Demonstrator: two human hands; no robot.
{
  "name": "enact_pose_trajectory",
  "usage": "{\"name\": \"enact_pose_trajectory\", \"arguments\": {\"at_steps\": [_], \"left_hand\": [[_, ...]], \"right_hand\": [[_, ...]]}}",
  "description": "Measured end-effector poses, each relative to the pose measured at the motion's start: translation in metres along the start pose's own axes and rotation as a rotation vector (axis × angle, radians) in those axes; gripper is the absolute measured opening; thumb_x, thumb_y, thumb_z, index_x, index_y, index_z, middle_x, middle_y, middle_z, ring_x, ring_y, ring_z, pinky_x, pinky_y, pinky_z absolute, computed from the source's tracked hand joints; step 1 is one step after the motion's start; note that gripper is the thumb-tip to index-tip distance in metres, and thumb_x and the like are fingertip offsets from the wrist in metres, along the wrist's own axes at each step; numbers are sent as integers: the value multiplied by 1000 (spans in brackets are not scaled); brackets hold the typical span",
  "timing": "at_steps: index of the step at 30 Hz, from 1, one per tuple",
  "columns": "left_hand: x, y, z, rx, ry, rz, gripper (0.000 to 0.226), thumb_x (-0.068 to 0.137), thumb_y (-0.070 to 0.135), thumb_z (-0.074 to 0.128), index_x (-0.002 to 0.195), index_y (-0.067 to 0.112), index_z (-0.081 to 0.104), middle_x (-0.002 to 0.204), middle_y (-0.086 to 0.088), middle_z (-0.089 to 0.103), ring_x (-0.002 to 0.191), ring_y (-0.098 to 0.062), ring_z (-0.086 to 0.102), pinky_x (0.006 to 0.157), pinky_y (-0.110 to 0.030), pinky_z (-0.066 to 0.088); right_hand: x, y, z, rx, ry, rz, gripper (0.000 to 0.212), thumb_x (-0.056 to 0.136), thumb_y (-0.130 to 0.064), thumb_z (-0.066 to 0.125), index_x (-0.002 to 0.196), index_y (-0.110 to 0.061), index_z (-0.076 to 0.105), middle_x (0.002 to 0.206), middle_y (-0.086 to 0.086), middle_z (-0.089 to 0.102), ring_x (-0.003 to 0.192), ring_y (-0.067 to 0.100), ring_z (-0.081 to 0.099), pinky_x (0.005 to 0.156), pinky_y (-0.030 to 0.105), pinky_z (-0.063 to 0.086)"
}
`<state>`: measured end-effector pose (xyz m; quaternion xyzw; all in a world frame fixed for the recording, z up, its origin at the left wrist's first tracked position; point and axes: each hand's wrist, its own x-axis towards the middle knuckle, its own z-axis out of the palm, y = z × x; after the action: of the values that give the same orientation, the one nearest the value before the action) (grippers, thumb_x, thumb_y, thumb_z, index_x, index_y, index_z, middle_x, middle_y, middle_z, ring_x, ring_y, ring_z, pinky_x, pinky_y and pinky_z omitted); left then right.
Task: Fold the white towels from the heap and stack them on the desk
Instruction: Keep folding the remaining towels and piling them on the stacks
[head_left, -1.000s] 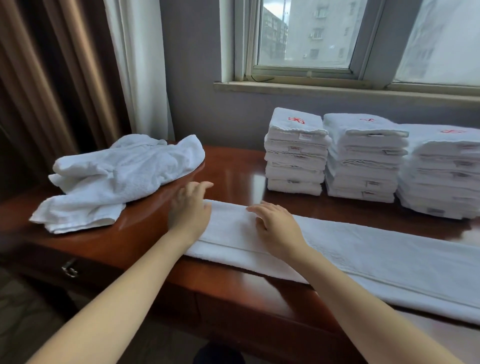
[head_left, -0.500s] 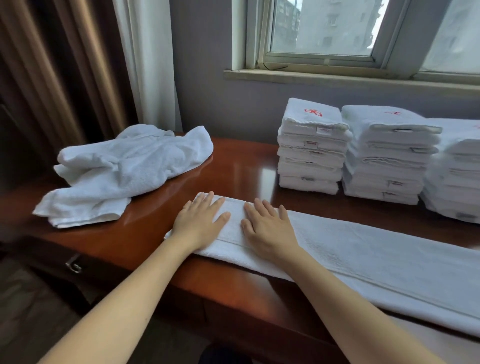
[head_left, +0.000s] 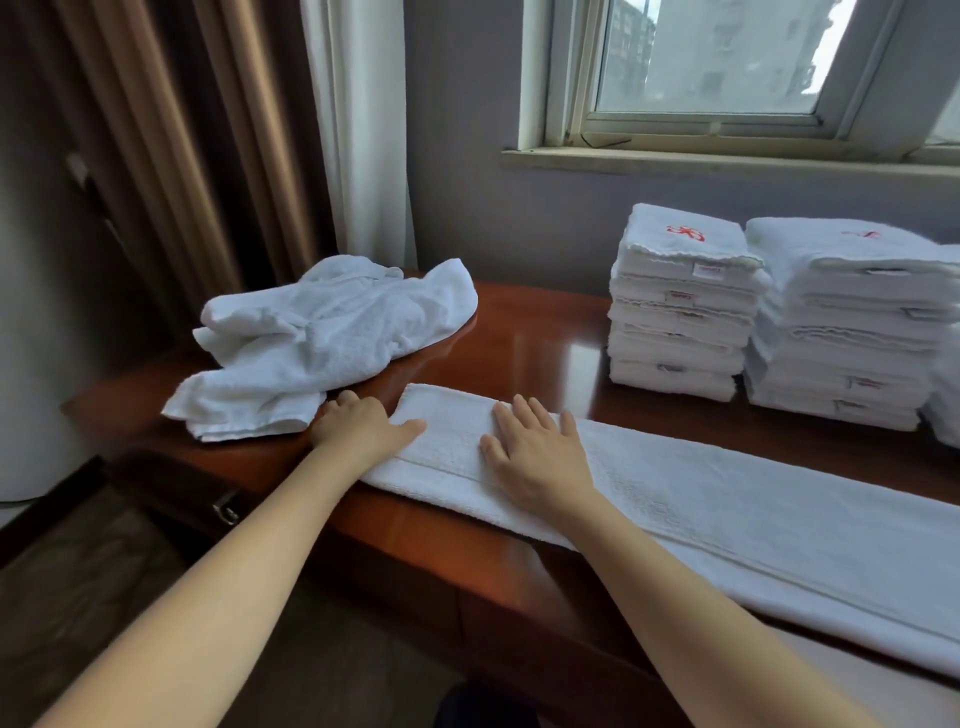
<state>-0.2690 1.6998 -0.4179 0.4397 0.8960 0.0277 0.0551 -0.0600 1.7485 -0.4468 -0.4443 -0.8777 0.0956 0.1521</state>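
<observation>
Left hand (head_left: 363, 428) grips towel (head_left: 727, 499) end; right hand (head_left: 535, 452) flat.

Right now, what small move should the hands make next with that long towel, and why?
Probably fold the left end over rightward: the long towel lies flat as a strip, left hand at that end, right hand pressing flat beside it.

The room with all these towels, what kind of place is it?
Probably a hotel room: stacks of matching folded white towels with red logos, a polished wooden desk, and heavy brown curtains by the window.
</observation>
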Motion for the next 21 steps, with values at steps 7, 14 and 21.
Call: {"name": "enact_pose_trajectory", "arguments": {"at_steps": [7,14,21], "left_hand": [[-2,4,-13,-346,-64,82,68,83,46,70,130,2,48,126,-10,59,112,-25,57,96,-39,47],[-36,40,-52,-929,106,297,70,89,19,70,148,17,34,149,-7,39,130,-20,42,93,-28,38],[-93,127,-63,-954,-57,635,68,91,31,66,151,26,33,147,1,47,125,-12,50,81,-16,45]], "right_hand": [[-4,0,-2,-3,82,-29,36,97,-41,33,120,-19,50,118,-4,50,126,19,38,114,48,20],[-11,5,-38,893,-13,141,50,97,-32,51,146,-22,44,147,-6,48,134,10,43,107,28,34],[-37,46,-116,1643,-152,203,59,99,-55,37,131,-10,58,123,10,68,112,26,66,95,42,54]]}}
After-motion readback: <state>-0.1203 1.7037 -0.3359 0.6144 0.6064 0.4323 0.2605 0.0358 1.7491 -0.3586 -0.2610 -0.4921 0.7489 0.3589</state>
